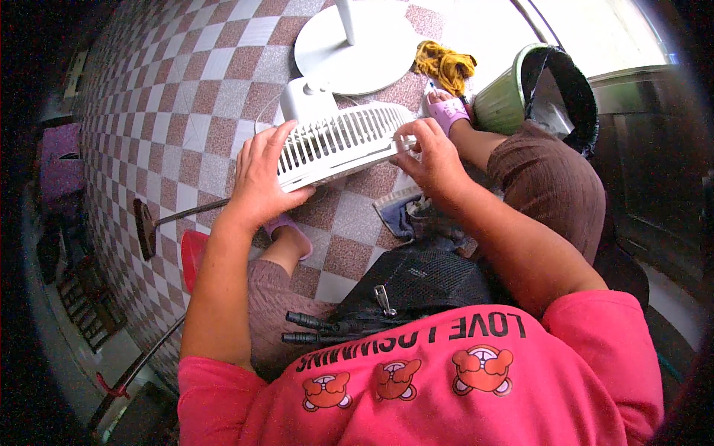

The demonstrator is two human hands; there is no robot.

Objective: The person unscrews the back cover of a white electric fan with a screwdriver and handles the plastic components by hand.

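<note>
In front of me is a white fan guard (338,141) with many thin slats, tilted on edge. My left hand (262,172) grips its left end, thumb underneath and fingers over the top. At the guard's right end, my right hand (433,157) has thumb and fingers closed on the rim; whether a small part is also between them, I cannot tell. A white motor housing (301,100) sits just behind the guard. Beyond it, the round white fan base (372,67) with its pole rests on the tiled floor. Fan blades are not plainly visible.
A mustard-yellow cloth (446,67) lies right of the base. Beside it stands a green bin (500,100) with a black liner. Dark blue cloth (405,215) lies below the guard. A long-handled brush (145,229) and a red object (193,256) are at left.
</note>
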